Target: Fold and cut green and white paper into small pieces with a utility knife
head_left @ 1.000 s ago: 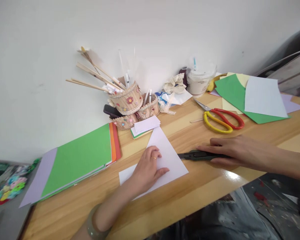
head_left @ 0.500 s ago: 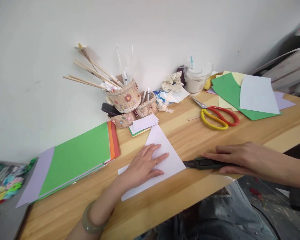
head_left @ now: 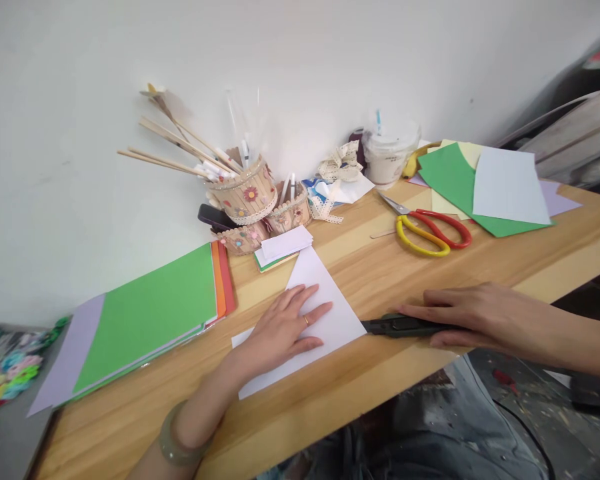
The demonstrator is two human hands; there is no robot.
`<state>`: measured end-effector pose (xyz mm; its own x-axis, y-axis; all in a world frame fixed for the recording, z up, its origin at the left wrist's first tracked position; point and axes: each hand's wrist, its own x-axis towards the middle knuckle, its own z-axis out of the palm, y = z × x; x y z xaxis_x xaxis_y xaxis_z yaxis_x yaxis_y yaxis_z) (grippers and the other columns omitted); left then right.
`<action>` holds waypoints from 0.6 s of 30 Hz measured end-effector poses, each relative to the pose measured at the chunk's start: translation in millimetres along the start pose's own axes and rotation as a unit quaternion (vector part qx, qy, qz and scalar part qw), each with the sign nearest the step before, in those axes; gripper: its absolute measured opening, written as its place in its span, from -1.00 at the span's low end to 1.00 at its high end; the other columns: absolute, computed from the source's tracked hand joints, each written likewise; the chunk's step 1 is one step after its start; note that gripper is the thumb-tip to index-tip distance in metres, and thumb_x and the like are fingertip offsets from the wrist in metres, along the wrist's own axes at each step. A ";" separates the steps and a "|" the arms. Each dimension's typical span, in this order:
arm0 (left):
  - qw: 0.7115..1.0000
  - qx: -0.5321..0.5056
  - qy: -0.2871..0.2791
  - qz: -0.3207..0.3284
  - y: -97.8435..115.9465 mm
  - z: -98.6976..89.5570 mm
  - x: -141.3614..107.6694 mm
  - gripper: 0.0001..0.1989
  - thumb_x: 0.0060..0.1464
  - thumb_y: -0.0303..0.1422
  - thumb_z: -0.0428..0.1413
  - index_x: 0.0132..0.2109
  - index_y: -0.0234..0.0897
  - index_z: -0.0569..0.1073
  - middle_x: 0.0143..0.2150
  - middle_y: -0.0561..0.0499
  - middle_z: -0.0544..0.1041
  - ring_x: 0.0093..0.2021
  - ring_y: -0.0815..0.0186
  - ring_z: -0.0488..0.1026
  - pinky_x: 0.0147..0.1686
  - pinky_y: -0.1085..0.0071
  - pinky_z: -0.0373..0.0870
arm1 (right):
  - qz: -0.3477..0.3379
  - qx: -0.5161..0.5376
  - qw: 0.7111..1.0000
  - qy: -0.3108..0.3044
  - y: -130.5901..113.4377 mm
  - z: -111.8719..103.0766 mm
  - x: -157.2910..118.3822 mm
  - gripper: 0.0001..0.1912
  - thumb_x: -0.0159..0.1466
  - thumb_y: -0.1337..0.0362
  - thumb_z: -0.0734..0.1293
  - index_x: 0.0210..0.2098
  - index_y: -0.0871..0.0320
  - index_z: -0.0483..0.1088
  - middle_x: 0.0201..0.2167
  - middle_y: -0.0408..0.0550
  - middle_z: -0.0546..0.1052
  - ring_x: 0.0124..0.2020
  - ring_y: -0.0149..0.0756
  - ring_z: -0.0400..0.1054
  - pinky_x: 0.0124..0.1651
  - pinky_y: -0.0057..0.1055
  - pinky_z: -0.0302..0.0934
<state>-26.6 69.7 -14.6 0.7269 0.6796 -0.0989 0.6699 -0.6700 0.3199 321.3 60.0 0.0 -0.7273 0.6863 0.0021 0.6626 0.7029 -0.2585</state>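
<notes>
A white sheet of paper point(head_left: 337, 313), folded to a pointed shape, lies on the wooden table point(head_left: 180, 407). My left hand point(head_left: 287, 327) rests flat on it with the fingers spread. In my right hand point(head_left: 473, 313) is a black utility knife point(head_left: 405, 325), held low over the tabletop. Its front end meets the paper's right-hand corner; whether the blade is inside the fold I cannot tell. A small stack of paper slips point(head_left: 285, 247) touches or nearly touches the sheet's top point.
Scissors point(head_left: 425, 230) with red and yellow handles lie beyond my right hand. Coloured sheets point(head_left: 150, 320) are stacked at left, more paper point(head_left: 510, 187) at right. Decorated pots point(head_left: 245, 197) with sticks and pens and a plastic cup point(head_left: 387, 157) stand along the wall.
The whole view has shifted slightly, so everything sits a little further left. Both hands, the knife and the paper keep the same places relative to each other.
</notes>
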 end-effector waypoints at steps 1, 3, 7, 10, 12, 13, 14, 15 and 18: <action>1.000 -0.002 0.002 0.000 0.0 0.4 0.2 -0.45 0.24 -0.07 -0.01 0.32 -0.01 0.15 0.41 -0.11 0.01 0.38 0.00 -0.09 0.26 -0.08 0.00 | -0.003 0.004 1.000 0.000 -0.9 0.9 -1.2 -0.54 0.36 0.00 0.12 0.17 -0.08 0.32 -0.23 -0.05 0.54 -0.33 -0.35 0.47 -0.39 -0.49 0.28; 1.000 -0.003 0.007 -0.003 0.9 1.2 2.1 -0.45 0.25 -0.06 -0.02 0.32 -0.02 0.14 0.41 -0.11 0.01 0.38 0.01 -0.09 0.26 -0.08 0.01 | -0.012 0.004 1.000 -0.003 -0.6 2.2 -3.1 -0.52 0.38 0.03 0.09 0.19 0.01 0.31 -0.22 0.01 0.54 -0.32 -0.31 0.47 -0.40 -0.45 0.28; 0.999 0.012 0.028 -0.025 7.4 4.3 14.6 -0.45 0.26 -0.05 -0.06 0.32 -0.09 0.14 0.40 -0.17 0.02 0.37 -0.01 -0.07 0.25 -0.08 0.01 | 0.021 -0.057 0.997 0.041 11.4 2.5 -4.1 -0.50 0.37 -0.02 0.05 0.15 0.01 0.36 -0.25 0.03 0.50 -0.24 -0.18 0.44 -0.34 -0.32 0.31; 0.998 0.030 0.045 -0.046 15.0 6.8 28.9 -0.45 0.27 -0.07 -0.06 0.33 -0.13 0.14 0.39 -0.20 0.03 0.37 -0.05 -0.05 0.26 -0.09 0.01 | 0.047 -0.062 0.996 0.051 26.3 1.4 -3.8 -0.50 0.38 0.00 0.03 0.15 0.01 0.36 -0.18 0.08 0.47 -0.13 -0.13 0.40 -0.19 -0.22 0.31; 0.996 0.042 0.047 -0.057 19.2 7.8 37.9 -0.45 0.28 -0.08 -0.07 0.33 -0.14 0.13 0.40 -0.21 0.02 0.37 -0.07 -0.05 0.25 -0.09 0.01 | 0.057 -0.049 0.996 0.054 33.7 0.7 -4.4 -0.51 0.39 0.04 0.03 0.16 0.04 0.34 -0.10 0.12 0.45 -0.06 -0.11 0.36 -0.09 -0.17 0.28; 0.996 0.050 0.041 -0.059 20.6 8.1 41.7 -0.44 0.28 -0.08 -0.07 0.34 -0.15 0.13 0.40 -0.21 0.00 0.37 -0.08 -0.07 0.25 -0.10 0.01 | 0.059 -0.046 0.996 0.058 35.7 0.4 -5.1 -0.51 0.39 0.05 0.03 0.16 0.05 0.34 -0.09 0.13 0.45 -0.05 -0.11 0.35 -0.08 -0.17 0.28; 0.996 0.059 0.032 -0.056 21.4 8.3 45.0 -0.44 0.29 -0.09 -0.07 0.34 -0.18 0.11 0.41 -0.21 -0.03 0.38 -0.08 -0.10 0.25 -0.12 0.00 | 0.061 -0.046 0.995 0.061 36.5 0.4 -5.9 -0.51 0.39 0.05 0.03 0.16 0.06 0.35 -0.11 0.14 0.45 -0.05 -0.10 0.35 -0.09 -0.16 0.28; 0.996 0.068 0.023 -0.049 21.7 8.4 47.6 -0.43 0.29 -0.10 -0.08 0.35 -0.20 0.10 0.42 -0.20 -0.05 0.39 -0.07 -0.14 0.25 -0.14 -0.01 | 0.063 -0.047 0.995 0.065 36.2 0.6 -7.0 -0.51 0.39 0.05 0.03 0.15 0.07 0.36 -0.13 0.15 0.45 -0.06 -0.09 0.34 -0.11 -0.17 0.29; 0.996 0.091 0.008 -0.005 20.5 8.0 52.0 -0.47 0.33 -0.16 -0.12 0.35 -0.21 0.06 0.42 -0.12 -0.04 0.41 0.04 -0.21 0.26 -0.19 -0.08 | 0.069 -0.052 0.993 0.077 31.7 2.8 -11.0 -0.51 0.39 0.06 0.03 0.15 0.09 0.36 -0.16 0.15 0.43 -0.08 -0.10 0.31 -0.16 -0.19 0.30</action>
<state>26.1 89.0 -20.7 0.7183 0.6905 -0.0851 0.6947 -0.7052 0.1418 349.8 74.2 -10.9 -0.5968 0.7927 0.1241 0.7753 0.6096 -0.1653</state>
